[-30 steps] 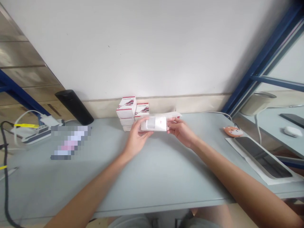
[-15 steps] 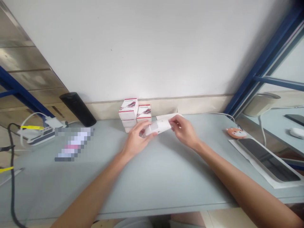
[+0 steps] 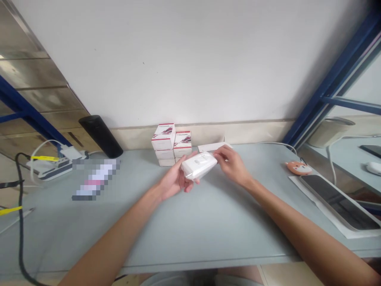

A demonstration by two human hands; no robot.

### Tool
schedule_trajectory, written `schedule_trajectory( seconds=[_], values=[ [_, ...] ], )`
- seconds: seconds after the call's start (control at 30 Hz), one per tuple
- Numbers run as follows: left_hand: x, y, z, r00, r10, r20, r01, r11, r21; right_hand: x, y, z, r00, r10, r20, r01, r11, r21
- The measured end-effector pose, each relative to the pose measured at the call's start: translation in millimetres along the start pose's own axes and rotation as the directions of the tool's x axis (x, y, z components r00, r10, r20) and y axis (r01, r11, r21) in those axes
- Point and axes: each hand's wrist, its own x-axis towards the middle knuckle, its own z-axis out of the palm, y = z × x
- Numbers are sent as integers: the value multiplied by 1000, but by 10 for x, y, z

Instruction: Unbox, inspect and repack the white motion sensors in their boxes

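A small white package with a glossy, plastic-like surface is held above the desk, tilted so its broad top faces up. My left hand cradles it from below and the left, fingers curled under it. At its right end, the bent fingers of my right hand pinch the edge; the exact grip of the fingertips is partly hidden. Just behind my left hand stands a stack of white and red small boxes. A flat white piece, perhaps card or paper, lies behind my right hand.
On the left are a black cylinder, a power strip with cables, and a blurred-out screen. To the right lie an orange animal-faced item and a dark-topped slab on white paper. A wall rises behind the desk.
The white package has turned, showing more of its broad face. My left hand has rolled from gripping its side to supporting it underneath. The right hand stays at its right end.
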Motion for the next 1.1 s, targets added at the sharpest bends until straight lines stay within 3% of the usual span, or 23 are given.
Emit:
schedule_trajectory(
  seconds=[0.1, 0.2, 0.27, 0.33, 0.43, 0.53, 0.63, 0.73, 0.83, 0.9, 0.97, 1.03, 1.1],
  values=[
    [-78, 46, 18, 985, 88, 146, -84, 996, -32, -16, -44, 28, 982, 182, 59, -189, 969, 159],
    [-146, 78, 57, 951, 192, 243, -213, 975, 65, -20, -83, 52, 965, 236, 113, -260, 912, 316],
    [-143, 70, 79, 964, 211, 162, -238, 956, 173, -12, -100, 54, 964, 245, 99, -264, 882, 389],
    [-97, 38, 82, 967, 255, -6, -241, 923, 299, 1, -102, 44, 972, 231, 49, -232, 889, 395],
    [3, -28, 52, 898, 396, -192, -265, 835, 482, 17, -79, 25, 981, 193, -28, -169, 911, 376],
    [68, -76, 23, 845, 468, -259, -270, 791, 549, 15, -58, 31, 986, 157, -56, -126, 924, 361],
    [76, -79, 25, 883, 376, -282, -240, 876, 418, -9, -80, 60, 991, 120, -67, -90, 937, 337],
    [59, -46, 16, 961, 142, -238, -119, 987, 107, -46, -127, 93, 993, 35, -111, -5, 967, 255],
    [44, -12, -45, 979, -33, -203, 20, 998, -67, -75, -160, 110, 995, -36, -96, 58, 968, 242],
    [40, 1, -101, 980, -73, -184, 56, 994, -97, -85, -171, 106, 1000, -24, -11, 26, 940, 340],
    [41, 3, -149, 983, -87, -165, 71, 993, -99, -95, -187, 88, 992, 23, 126, -80, 881, 466],
    [43, -4, -172, 982, -91, -168, 76, 992, -99, -119, -221, 67, 955, 66, 290, -219, 816, 535],
    [43, -11, -166, 978, -79, -193, 60, 993, -106, -168, -278, 64, 883, 69, 464, -333, 788, 518]
  ],
)
